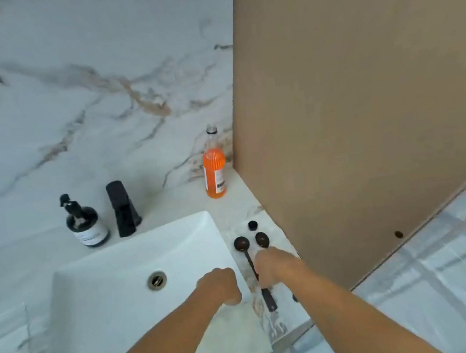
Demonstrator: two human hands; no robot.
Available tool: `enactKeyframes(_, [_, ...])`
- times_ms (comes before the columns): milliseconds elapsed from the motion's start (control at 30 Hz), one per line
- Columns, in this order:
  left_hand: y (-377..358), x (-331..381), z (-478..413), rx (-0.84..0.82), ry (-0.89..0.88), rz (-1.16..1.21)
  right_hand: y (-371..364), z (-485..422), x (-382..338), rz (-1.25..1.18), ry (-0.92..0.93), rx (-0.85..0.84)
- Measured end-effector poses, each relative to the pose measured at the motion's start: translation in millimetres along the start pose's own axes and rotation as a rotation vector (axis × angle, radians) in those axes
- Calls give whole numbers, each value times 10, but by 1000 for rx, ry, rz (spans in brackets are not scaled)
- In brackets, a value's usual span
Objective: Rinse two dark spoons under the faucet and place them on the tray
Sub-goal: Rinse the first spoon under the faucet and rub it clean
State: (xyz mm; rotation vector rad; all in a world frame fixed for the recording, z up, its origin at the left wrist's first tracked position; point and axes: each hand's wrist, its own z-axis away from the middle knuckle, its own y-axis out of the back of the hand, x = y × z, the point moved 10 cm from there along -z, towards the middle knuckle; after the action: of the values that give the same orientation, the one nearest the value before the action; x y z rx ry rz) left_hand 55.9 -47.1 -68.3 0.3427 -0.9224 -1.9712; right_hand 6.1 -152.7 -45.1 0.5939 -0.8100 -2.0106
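I had one view only, worn on the head. It looked steeply down, close over the sink (125, 269) and tabletop (187, 200).

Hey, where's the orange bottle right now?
The orange bottle stands upright in the back right corner of the counter, against the brown panel, beyond the two dark spoons.

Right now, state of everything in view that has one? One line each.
left spoon: lying on the counter, bowl away from the person.
right spoon: on the counter, handle under the right hand.
left hand: fist, empty, over the sink edge.
faucet: no water visible.
orange bottle: upright, capped.
pump bottle: upright.
drain: looks open.
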Motion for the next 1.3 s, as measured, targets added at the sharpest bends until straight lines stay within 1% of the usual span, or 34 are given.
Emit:
enactKeyframes(67, [-82, 71, -200, -2, 16, 106, -91, -235, 140, -53, -3, 51])
enactKeyframes(133, [-169, 76, -335, 11, 68, 239, -277, -411, 248, -107, -19, 76])
enactKeyframes(233, [-239, 68, -547, 56, 140, 516, -408, -621, 296, -228, -25, 116])
enactKeyframes(300, [-288, 50, -667, 56, 193, 716, -452, -725, 327, -304, -34, 145])
enactKeyframes(367, [-315, 39, -779, 74, 224, 857, -497, -802, 319, -371, -19, 141])
enactKeyframes(500, [-308, -36, -937, 117, 254, 1018, -564, -934, 314, -575, 11, 97])
enactKeyframes(600, [-326, -125, -969, 59, 241, 1160, -558, -924, 267, -684, 7, 42])
enactKeyframes(667, [-326, -215, -933, 8, 224, 1281, -532, -882, 171, -767, 46, -2])
enactKeyframes(733, [-295, -363, -856, -6, 211, 1414, -494, -827, -8, -786, 106, -38])
enactKeyframes(800, [-264, -581, -753, 17, 211, 1542, -475, -767, -275, -776, 171, -67])
enactKeyframes(933, [-244, -1179, -544, 133, 228, 1685, -494, -731, -875, -760, 246, -144])
enactKeyframes(1000, [-221, -1556, -446, 221, 254, 1682, -342, -775, -1141, -732, 252, -138])
enactKeyframes(1067, [-220, -1893, -363, 278, 287, 1627, 45, -825, -1406, -771, 275, -34])
enactKeyframes(1133, [-257, -2120, -309, 290, 310, 1609, 549, -833, -1731, -834, 349, 95])
enactKeyframes(1200, [-297, -2250, -291, 289, 319, 1644, 1033, -805, -2086, -870, 435, 202])
enactKeyframes(1300, [-312, -2347, -319, 294, 306, 1723, 1491, -835, -2581, -912, 492, 253])
